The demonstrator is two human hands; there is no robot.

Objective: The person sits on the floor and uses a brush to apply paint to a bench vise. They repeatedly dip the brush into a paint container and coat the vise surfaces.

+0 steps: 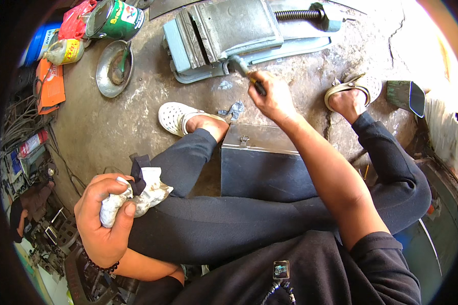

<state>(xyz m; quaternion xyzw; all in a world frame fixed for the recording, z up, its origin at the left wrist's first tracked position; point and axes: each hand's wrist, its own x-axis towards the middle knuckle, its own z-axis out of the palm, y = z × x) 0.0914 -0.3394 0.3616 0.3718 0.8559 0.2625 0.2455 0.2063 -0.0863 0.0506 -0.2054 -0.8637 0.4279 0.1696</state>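
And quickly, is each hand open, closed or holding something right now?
Left hand: closed around a crumpled, stained white cloth.
Right hand: closed on a slim tool with a yellow-and-black handle, apparently a brush.

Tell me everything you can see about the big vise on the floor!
The vise looks like metal: bare, scuffed grey on top, pale blue on its base and left end. A narrow dark gap runs between its jaws. A dark threaded screw shows at the right. It lies on the floor. The right hand holds a brush at its near edge, seemingly touching.
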